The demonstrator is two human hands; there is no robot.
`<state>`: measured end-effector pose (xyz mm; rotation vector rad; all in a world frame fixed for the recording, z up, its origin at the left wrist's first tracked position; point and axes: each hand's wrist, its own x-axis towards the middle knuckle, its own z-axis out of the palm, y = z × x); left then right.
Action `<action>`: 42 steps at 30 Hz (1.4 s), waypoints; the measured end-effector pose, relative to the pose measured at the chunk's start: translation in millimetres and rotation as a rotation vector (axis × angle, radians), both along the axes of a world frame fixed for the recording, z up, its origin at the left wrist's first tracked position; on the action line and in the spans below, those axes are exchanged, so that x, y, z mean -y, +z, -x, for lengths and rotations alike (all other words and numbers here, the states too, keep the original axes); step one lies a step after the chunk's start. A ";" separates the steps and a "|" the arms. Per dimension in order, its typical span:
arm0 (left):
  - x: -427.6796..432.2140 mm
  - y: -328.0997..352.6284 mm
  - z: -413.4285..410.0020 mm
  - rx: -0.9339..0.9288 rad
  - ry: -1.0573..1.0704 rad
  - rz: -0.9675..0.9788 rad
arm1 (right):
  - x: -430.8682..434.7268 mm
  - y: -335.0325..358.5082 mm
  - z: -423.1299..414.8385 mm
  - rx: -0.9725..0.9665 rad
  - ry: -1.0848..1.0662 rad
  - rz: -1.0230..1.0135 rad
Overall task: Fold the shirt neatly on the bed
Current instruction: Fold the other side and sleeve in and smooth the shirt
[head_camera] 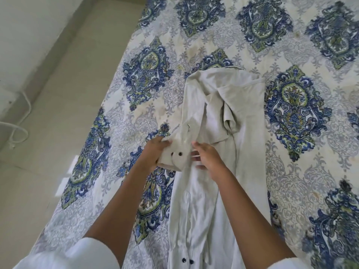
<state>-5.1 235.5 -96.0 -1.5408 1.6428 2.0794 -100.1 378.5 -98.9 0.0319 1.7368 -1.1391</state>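
A pale shirt (213,200) lies lengthwise on the bed (291,55), over its blue patterned cover, with the sleeves folded inward. The left hand (153,152) has its grip curled round a buttoned cuff (175,158). The right hand (207,156), slightly blurred, is just beside the cuff over the shirt, its grip loose and holding nothing.
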 end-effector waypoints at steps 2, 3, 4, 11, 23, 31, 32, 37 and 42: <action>-16.0 9.9 -2.8 -0.164 0.130 -0.368 | -5.6 7.4 -6.6 0.215 -0.106 0.115; -27.8 15.1 -2.0 -0.201 0.141 -0.473 | -9.5 11.8 -8.8 0.261 -0.159 0.165; -40.6 16.9 -1.1 -0.209 0.133 -0.525 | -13.4 14.6 -9.0 0.262 -0.175 0.192; -111.8 33.9 22.1 0.184 -0.116 0.017 | -52.7 69.6 28.3 -0.351 0.344 -0.163; -99.5 93.3 45.5 0.116 -0.090 -0.013 | -97.6 150.3 25.3 -0.091 0.456 0.115; -18.4 101.3 17.8 0.001 0.211 0.057 | -86.9 71.9 62.9 -0.253 0.084 -0.048; -5.8 99.2 21.0 0.026 0.226 0.074 | -80.7 64.7 67.5 -0.272 0.085 -0.059; 41.0 78.0 27.8 0.140 0.294 0.162 | -48.5 38.9 86.2 -0.413 0.154 -0.157; 75.3 47.0 0.0 0.173 0.372 0.097 | -22.4 16.8 102.4 -0.526 0.244 -0.257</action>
